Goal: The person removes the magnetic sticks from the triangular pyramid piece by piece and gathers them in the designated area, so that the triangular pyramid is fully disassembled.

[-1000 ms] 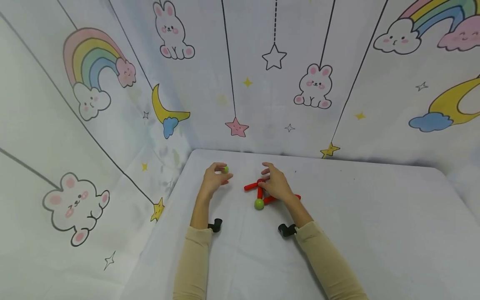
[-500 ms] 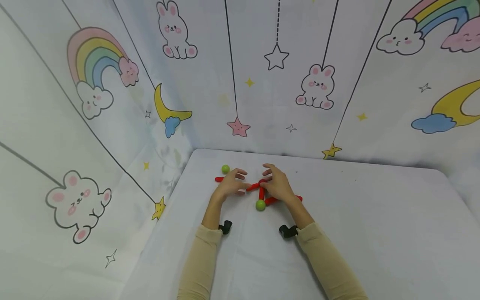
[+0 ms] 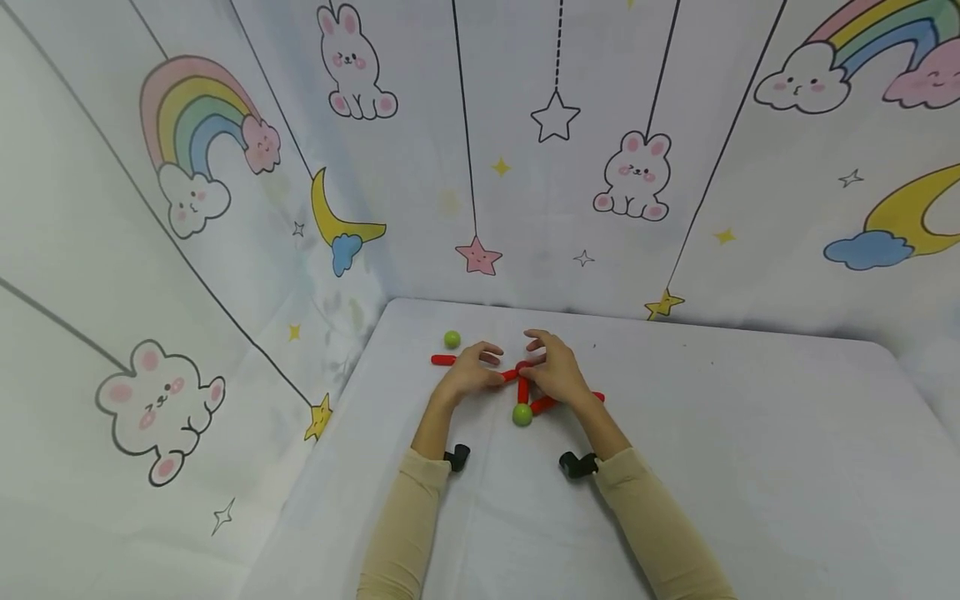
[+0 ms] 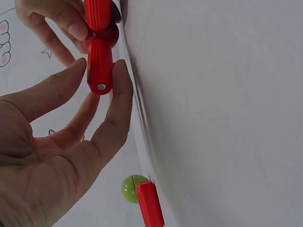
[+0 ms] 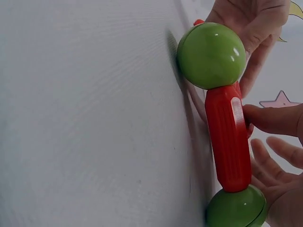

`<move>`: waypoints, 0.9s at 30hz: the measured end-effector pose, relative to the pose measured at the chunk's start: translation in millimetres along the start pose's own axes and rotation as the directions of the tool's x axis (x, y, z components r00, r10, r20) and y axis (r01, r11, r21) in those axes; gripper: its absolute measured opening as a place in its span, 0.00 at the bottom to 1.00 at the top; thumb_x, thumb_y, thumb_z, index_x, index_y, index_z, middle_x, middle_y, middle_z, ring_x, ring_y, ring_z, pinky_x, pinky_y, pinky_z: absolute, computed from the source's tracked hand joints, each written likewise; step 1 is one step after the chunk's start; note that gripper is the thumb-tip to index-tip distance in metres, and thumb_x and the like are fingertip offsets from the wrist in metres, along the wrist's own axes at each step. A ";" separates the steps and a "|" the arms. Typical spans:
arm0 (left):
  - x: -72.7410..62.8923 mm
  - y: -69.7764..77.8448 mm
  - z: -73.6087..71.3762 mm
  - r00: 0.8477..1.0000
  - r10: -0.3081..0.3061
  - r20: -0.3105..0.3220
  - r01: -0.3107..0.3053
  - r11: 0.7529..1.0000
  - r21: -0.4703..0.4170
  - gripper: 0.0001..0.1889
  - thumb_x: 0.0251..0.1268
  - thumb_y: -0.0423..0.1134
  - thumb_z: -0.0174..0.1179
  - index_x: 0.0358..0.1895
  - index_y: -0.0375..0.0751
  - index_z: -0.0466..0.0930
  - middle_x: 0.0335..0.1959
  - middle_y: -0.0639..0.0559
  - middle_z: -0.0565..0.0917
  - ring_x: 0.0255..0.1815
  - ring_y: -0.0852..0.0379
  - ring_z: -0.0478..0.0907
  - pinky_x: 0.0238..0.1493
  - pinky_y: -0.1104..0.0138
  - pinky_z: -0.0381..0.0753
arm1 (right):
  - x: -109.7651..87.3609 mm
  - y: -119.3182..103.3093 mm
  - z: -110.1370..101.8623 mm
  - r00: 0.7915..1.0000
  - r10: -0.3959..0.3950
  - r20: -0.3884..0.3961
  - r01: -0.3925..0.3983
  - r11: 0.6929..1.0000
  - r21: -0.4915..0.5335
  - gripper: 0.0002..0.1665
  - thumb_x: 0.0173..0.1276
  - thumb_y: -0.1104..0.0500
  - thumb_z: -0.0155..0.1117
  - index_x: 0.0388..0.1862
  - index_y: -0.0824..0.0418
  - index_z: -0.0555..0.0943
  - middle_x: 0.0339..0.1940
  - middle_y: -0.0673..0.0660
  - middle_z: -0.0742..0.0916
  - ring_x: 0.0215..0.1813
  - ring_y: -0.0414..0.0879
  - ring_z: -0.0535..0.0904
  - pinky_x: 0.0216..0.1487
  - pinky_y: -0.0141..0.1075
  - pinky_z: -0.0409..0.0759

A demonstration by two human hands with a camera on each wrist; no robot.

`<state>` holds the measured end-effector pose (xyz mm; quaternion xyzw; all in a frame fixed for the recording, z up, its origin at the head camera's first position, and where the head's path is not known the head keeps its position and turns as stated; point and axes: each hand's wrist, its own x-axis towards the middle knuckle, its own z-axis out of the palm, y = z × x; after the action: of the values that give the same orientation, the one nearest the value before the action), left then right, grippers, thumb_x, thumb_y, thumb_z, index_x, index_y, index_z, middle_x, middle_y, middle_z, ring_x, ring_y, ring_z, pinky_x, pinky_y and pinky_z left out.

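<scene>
My left hand pinches the free end of a red toy rod between thumb and index finger; a silvery dot shows on that end. At its far end the rod meets a red ball, which my right hand holds with thumb and fingertips. From this ball another red rod runs toward me to a green ball. A further red rod links that ball to a second green ball, hidden behind my right hand in the head view.
A separate green ball and red rod lie on the white table, left of and behind my left hand. Cloth printed with rabbits and stars hangs behind and at the left. Black wrist cameras sit on both wrists.
My left hand has left the green ball at the back left, moved right, and taken hold of the rod's free end. My right hand has stayed at the red ball.
</scene>
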<state>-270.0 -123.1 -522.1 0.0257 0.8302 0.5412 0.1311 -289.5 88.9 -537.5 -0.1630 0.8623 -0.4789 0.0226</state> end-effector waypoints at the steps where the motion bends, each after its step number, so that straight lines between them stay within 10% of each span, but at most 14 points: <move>1: 0.3 -0.7 -0.1 1.000 -0.007 -0.011 0.007 1.000 -0.010 0.26 0.64 0.31 0.69 0.66 0.35 0.77 0.60 0.36 0.82 0.50 0.47 0.83 0.57 0.55 0.84 | -0.1 0.2 0.0 1.000 0.005 -0.001 -0.005 1.000 0.001 0.42 0.65 0.67 0.76 0.77 0.60 0.70 0.60 0.62 0.82 0.56 0.58 0.85 0.52 0.50 0.87; 27: -6.7 -0.6 -27.8 0.999 -0.034 -0.017 0.034 0.999 0.005 0.30 0.61 0.29 0.73 0.68 0.38 0.78 0.58 0.37 0.82 0.47 0.48 0.83 0.50 0.59 0.84 | 5.5 10.8 -0.1 0.998 0.062 0.013 -0.061 0.997 -0.048 0.43 0.65 0.64 0.77 0.77 0.53 0.70 0.62 0.62 0.80 0.56 0.54 0.84 0.55 0.49 0.86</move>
<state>-270.3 -149.4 -510.8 0.0073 0.8329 0.5371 0.1331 -297.5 92.5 -545.8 -0.1404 0.8779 -0.4561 0.0399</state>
